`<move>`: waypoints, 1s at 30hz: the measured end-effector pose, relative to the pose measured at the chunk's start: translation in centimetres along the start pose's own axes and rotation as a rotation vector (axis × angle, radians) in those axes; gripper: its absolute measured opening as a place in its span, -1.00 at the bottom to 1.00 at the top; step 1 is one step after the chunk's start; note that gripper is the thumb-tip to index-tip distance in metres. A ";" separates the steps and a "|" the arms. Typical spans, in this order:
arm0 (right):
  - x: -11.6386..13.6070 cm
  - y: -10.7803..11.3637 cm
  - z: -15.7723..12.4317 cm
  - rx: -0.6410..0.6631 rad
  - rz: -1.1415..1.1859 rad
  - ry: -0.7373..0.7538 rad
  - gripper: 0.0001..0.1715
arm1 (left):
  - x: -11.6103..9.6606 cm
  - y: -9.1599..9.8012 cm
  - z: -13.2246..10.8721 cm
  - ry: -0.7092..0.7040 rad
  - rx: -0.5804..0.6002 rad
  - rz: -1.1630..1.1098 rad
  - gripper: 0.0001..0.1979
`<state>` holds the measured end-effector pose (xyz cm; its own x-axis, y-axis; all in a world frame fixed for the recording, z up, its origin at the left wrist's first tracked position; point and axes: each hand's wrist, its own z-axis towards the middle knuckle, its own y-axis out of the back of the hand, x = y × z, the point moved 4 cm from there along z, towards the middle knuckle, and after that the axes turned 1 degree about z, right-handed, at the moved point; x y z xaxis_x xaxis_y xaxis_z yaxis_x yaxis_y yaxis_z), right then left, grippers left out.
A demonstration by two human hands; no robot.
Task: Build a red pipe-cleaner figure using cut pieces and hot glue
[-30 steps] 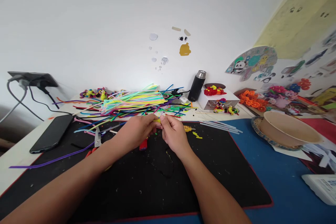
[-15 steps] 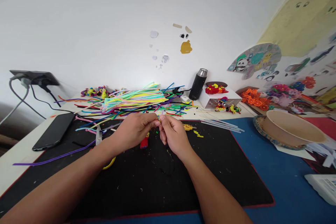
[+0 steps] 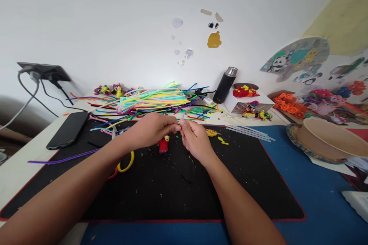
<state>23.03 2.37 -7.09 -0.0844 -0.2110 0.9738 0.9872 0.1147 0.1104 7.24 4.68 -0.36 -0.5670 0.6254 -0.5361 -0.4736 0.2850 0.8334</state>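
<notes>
My left hand point(image 3: 153, 130) and my right hand point(image 3: 197, 139) meet fingertip to fingertip above the black mat point(image 3: 178, 195). Both are closed in a pinch; what they hold is mostly hidden, with only a small pale tip showing above the right thumb. Just below my left fingers a small red figure point(image 3: 163, 146) lies on the mat. Scissors with a yellow and red handle point(image 3: 126, 162) rest under my left forearm. To the right of my right hand are a yellow tool point(image 3: 212, 133) and short yellow pieces point(image 3: 222, 141).
A heap of coloured pipe cleaners point(image 3: 153, 101) lies behind the mat. At the left is a black phone point(image 3: 68, 130). Towards the back right stand a black flask point(image 3: 225, 85) and a white box point(image 3: 238, 103). Clear sticks point(image 3: 250, 133) and a bowl point(image 3: 330, 139) are on the right.
The camera view has shifted, so the table appears farther right and slightly higher. More of the scissors' handle and the red figure shows. Both hands keep their pinch together.
</notes>
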 end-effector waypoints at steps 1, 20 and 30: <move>0.0 0.1 0.0 -0.013 0.026 -0.008 -0.29 | 0.2 -0.2 0.1 0.032 -0.005 -0.079 -0.63; 0.6 -0.2 -0.2 0.021 -0.002 -0.067 -0.29 | 1.4 -0.5 -0.1 0.219 0.197 -0.518 -0.49; 0.3 -0.3 0.0 0.096 -0.032 -0.124 -0.41 | 1.8 -0.2 0.1 0.172 0.165 -0.240 -0.53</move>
<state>22.70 2.30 -6.88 -0.1377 -0.0956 0.9858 0.9668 0.2032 0.1548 6.41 5.83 -1.41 -0.5646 0.3985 -0.7228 -0.4999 0.5317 0.6837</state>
